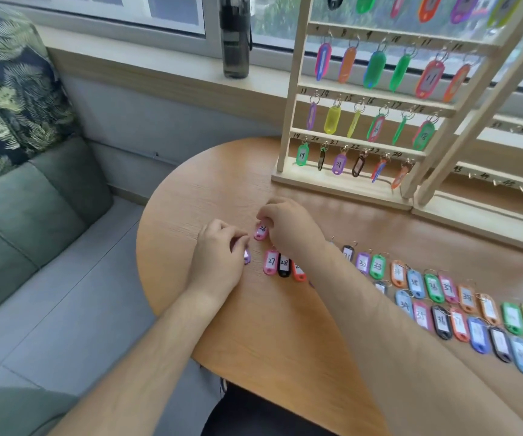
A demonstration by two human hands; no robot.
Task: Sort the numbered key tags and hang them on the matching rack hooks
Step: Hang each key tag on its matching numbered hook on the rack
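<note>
- One round, orange-brown wooden table carries everything the task involves.
- Two pale wooden ladder-style racks stand at its far edge. The left rack has a coloured plastic tag on every hook in view, with rail numbers running up to 24. That part looks finished.
- On the right rack, the few hooks in view hang bare beside numbers in the forties, so I judge it not yet started.
- Dozens of loose oval plastic key tags lie on the table in two number-ordered rows from 27 upward. Roughly half the hanging appears to remain.
- Right hand: its curled fingertips pinch the top of a pink oval tag marked 26, which lies on the table just ahead of the rows.
- Left hand: its fingers are curled and appear to pinch a small purple tag on the tabletop. That tag's number is hidden.
</note>
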